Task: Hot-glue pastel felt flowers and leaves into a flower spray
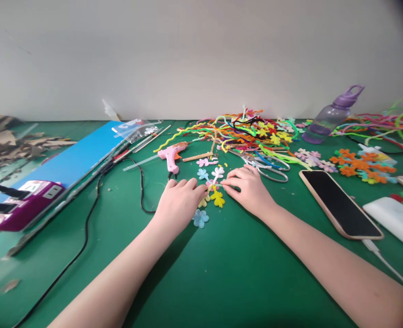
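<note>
Between my hands lies a cluster of pipe-cleaner flowers, with a yellow flower (217, 197), a white flower (218, 173) and a blue flower (203, 174) around its middle. My left hand (181, 200) has its fingers closed on the cluster's left side, hiding part of a pale yellow flower (204, 200). From the right, my right hand (247, 189) pinches the tip of a thin stem at the cluster's middle. A loose-looking blue flower (200, 218) lies just below my left fingers. Beyond the cluster is a pink flower (204, 161).
A pink glue gun (170, 157) and a heap of pipe cleaners (235, 127) lie behind. Left are a purple power strip (33, 205) and blue board (74, 155). Right are a phone (340, 202), white power bank (393, 221), orange flowers (359, 166) and a tilted bottle (328, 120).
</note>
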`<state>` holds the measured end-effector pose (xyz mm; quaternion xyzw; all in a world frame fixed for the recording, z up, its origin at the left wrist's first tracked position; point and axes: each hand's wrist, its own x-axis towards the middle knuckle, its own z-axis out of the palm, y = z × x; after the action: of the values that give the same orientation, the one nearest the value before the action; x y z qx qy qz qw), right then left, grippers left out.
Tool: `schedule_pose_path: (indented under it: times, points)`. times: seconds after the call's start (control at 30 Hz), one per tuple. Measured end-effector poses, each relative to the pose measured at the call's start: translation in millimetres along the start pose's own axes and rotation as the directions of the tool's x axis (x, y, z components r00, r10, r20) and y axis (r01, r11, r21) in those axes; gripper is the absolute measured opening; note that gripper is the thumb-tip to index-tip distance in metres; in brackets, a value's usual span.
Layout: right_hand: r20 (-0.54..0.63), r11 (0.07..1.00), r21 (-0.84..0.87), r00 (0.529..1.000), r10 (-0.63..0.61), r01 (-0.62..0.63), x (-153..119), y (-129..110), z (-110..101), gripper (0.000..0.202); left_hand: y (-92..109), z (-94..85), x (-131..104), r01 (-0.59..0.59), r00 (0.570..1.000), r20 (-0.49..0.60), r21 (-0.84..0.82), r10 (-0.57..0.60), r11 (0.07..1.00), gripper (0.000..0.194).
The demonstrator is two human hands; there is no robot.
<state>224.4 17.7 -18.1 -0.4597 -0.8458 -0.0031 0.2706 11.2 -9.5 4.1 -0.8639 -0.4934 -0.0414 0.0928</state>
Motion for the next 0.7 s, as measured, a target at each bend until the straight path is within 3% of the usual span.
schedule_pose_path:
  times: [0.2,0.47,0.7]
  points:
    - [-0.091,0.999,0.044,0.996,-0.008,0.012,-1.6,2.8,-4.5,0.016,-4.7,2.0,-2.1,-0.002,1.000,0.001,-0.070,0.002,0.998,0.032]
    - [-0.012,0.996,0.068,0.998,-0.056,0.056,-3.8,3.8,-5.7,0.017,-9.1,3.8,-1.6,0.004,0.999,-0.034,-0.160,-0.010,0.987,0.037]
    - [0.042,0.996,0.069,0.997,-0.061,0.059,-3.3,2.9,-6.3,0.017,-7.2,1.8,0.1,-0.065,0.998,-0.008,-0.179,0.065,0.982,0.038]
